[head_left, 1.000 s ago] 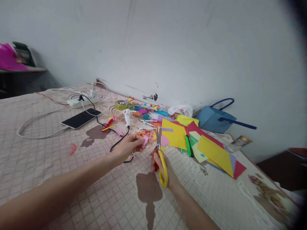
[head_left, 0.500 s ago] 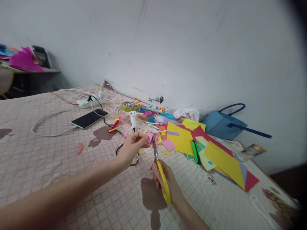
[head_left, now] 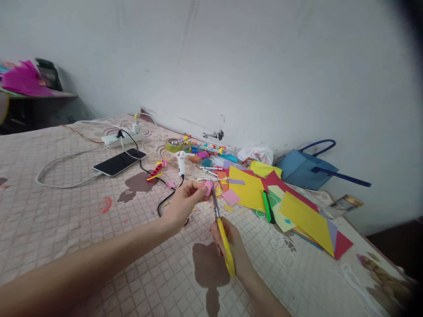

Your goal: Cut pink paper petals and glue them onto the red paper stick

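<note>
Between the thumb and fingers of my left hand is a small pink piece of paper. My right hand is closed round the handles of yellow-handled scissors. Their metal blades point away from me, right beside the pink piece, and look nearly closed; whether they touch its edge I cannot tell. A larger pink square lies on the table just right of the blades, partly over a yellow sheet. Small paper scraps lie behind my left hand.
Behind my hands stands a white glue gun with a black cord. A phone on a cable and a power strip are at left. Coloured sheets, a green cutter, white string and a blue bag occupy the right.
The whole scene has shifted slightly left in view. Both hands keep their grips, and the scissor blades stay beside the pink piece.
</note>
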### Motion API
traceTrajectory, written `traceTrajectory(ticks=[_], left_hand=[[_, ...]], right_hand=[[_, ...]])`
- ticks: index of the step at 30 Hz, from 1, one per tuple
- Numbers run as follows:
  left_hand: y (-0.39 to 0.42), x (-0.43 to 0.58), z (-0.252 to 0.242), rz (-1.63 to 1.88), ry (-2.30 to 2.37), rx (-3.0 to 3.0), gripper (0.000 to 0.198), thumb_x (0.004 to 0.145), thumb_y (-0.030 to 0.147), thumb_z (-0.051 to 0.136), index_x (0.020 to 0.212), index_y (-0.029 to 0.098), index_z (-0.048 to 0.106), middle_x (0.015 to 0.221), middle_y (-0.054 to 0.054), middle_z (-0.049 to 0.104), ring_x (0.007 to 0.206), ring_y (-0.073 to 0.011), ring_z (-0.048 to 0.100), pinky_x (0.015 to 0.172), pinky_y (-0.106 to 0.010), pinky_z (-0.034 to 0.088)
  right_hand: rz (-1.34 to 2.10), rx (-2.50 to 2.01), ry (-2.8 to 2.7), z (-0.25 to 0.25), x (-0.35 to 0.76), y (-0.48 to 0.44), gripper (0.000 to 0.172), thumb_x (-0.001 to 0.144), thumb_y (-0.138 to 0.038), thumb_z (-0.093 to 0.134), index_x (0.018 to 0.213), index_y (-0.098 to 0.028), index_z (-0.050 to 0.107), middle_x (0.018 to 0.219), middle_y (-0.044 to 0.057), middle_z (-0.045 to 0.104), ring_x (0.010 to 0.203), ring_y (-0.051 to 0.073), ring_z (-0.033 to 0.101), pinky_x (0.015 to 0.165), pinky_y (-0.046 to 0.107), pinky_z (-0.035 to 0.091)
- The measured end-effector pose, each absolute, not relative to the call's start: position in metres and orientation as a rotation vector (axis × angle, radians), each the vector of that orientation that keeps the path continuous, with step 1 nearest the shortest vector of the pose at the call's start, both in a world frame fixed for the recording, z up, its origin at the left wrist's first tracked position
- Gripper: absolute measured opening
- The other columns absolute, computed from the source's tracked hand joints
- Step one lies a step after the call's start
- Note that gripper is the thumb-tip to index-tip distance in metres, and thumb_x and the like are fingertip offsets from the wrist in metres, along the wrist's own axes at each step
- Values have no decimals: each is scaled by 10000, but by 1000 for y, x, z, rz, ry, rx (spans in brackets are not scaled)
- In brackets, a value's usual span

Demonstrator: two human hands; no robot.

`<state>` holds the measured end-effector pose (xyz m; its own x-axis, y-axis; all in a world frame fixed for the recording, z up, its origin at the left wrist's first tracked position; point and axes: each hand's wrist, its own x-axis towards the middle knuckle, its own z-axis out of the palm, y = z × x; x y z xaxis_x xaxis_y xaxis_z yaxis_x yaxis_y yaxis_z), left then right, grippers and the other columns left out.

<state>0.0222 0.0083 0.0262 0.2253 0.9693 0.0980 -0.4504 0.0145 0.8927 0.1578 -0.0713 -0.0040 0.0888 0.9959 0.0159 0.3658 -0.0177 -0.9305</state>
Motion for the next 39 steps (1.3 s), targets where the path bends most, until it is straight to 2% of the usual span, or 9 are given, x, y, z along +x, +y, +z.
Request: traceTrajectory(ticks=[24,39], left_hand=[[2,24,29,1247,662,838,197,681,301,696,685,135,591,717,6,593,718,-94,560,796,-262,473],[2,24,27,1244,664,825,170,685,293,694,683,155,593,726,19,593,716,-89,563,797,-248,475]], right_hand=[[929,-1526,-1409,-10,159,-70,302,780,-451,566,676,-209,421,554,-69,377,423,79,344,389,209,301],[925,-1526,-1384,-10,158,-69,288,748,-405,605,659,-210,413,561,-67,376,437,82,343,387,205,297]])
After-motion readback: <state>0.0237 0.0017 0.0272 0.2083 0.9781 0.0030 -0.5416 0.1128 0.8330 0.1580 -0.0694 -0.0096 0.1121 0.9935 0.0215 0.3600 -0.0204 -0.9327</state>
